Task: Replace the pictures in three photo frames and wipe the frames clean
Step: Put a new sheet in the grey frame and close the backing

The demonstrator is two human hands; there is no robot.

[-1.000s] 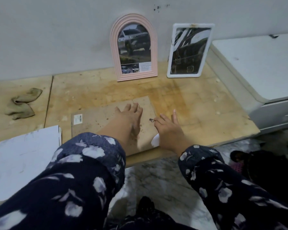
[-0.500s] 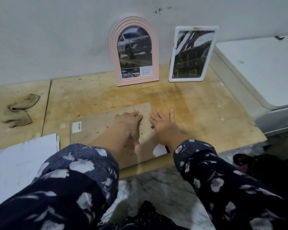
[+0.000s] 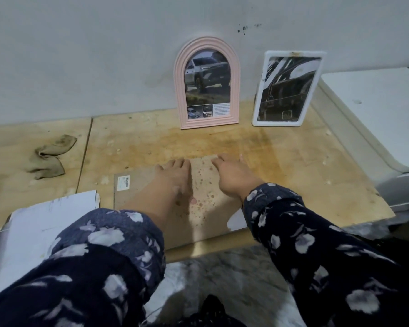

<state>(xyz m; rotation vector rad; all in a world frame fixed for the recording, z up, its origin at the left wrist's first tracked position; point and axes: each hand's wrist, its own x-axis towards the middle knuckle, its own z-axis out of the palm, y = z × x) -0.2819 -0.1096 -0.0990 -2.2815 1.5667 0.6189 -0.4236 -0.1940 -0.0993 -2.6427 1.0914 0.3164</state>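
A frame (image 3: 204, 185) lies face down near the table's front edge, its brown spotted backing board up, with a barcode sticker at its left. My left hand (image 3: 175, 178) and my right hand (image 3: 234, 175) both lie on this board. Their fingers are bent over its far edge, side by side. A pink arched frame (image 3: 178, 90) with a car picture leans upright against the wall. To its right leans a white rectangular frame (image 3: 293, 54) holding a dark car picture.
A crumpled brownish cloth (image 3: 50, 159) lies at the left on the wooden table (image 3: 293, 166). A white sheet or flat box (image 3: 45, 223) sits at the front left. A white cabinet-like unit (image 3: 376, 109) borders the table on the right. The grey wall stands behind.
Both hands have slid forward from the middle of the backing board to its far edge. The small metal clip seen by my right fingers earlier is out of sight.
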